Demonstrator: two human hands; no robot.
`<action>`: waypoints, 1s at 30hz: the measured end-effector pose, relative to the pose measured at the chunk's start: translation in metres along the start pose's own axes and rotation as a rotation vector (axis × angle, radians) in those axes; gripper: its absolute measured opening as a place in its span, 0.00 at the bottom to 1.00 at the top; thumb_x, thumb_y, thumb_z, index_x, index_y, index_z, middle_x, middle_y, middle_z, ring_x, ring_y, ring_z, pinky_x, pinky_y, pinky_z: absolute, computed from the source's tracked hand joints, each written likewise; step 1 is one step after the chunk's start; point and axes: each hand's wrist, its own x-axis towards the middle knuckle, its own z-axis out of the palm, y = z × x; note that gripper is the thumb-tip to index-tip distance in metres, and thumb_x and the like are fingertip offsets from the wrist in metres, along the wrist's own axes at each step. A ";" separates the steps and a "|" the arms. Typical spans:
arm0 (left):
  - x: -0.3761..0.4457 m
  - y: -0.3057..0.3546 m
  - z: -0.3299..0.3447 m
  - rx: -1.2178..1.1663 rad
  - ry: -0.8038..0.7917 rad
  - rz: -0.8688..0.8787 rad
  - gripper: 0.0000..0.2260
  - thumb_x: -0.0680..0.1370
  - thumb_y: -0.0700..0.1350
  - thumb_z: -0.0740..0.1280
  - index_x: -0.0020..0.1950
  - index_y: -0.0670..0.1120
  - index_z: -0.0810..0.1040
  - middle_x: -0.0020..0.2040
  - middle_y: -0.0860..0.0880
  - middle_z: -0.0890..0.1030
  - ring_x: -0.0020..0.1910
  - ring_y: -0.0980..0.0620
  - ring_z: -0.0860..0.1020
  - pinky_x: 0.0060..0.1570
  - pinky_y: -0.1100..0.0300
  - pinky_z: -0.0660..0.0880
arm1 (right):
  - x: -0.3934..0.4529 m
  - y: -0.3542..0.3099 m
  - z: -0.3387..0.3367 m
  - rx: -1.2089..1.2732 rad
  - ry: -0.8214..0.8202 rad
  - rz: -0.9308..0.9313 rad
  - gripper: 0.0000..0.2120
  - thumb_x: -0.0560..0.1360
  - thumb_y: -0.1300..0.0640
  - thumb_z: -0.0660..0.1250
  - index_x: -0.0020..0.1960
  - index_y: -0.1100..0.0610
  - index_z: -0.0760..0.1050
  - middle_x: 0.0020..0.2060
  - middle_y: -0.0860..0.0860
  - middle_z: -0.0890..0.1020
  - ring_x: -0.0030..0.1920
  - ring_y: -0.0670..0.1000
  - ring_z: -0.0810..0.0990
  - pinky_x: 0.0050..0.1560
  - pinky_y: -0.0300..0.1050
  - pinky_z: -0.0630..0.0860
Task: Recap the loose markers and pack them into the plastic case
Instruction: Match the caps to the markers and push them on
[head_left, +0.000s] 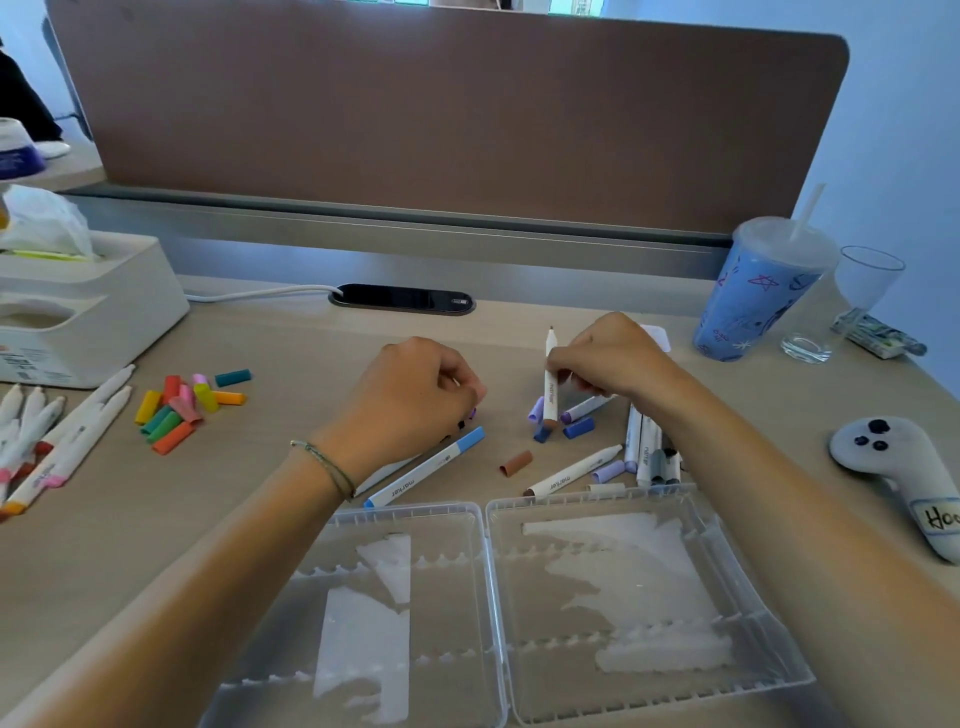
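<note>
An uncapped marker (550, 382) is pinched upright by the right hand (610, 356); the left hand (415, 387) is curled, contents unclear; a mismatched cap (517, 462) risks being fitted.

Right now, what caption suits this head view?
Right hand holds an uncapped white marker upright above the empty clear plastic case.
</note>
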 end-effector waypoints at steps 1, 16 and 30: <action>0.000 0.002 0.001 -0.089 -0.010 -0.013 0.05 0.79 0.47 0.70 0.51 0.48 0.84 0.37 0.53 0.85 0.34 0.56 0.84 0.36 0.64 0.80 | -0.011 -0.004 -0.001 0.084 -0.031 -0.018 0.12 0.74 0.54 0.72 0.36 0.61 0.85 0.27 0.52 0.81 0.27 0.48 0.76 0.31 0.40 0.73; -0.003 0.000 -0.002 -0.132 -0.232 -0.035 0.05 0.75 0.43 0.74 0.50 0.49 0.82 0.36 0.49 0.85 0.34 0.50 0.84 0.36 0.60 0.82 | -0.053 -0.002 0.017 -0.058 -0.240 -0.311 0.08 0.73 0.64 0.75 0.44 0.51 0.87 0.36 0.45 0.86 0.38 0.45 0.82 0.45 0.39 0.78; 0.001 -0.004 -0.008 0.107 -0.263 0.020 0.05 0.79 0.55 0.68 0.46 0.56 0.80 0.38 0.58 0.81 0.35 0.60 0.79 0.37 0.65 0.71 | -0.048 0.006 0.023 -0.128 -0.154 -0.378 0.04 0.77 0.52 0.73 0.49 0.51 0.82 0.41 0.48 0.84 0.43 0.49 0.82 0.46 0.44 0.79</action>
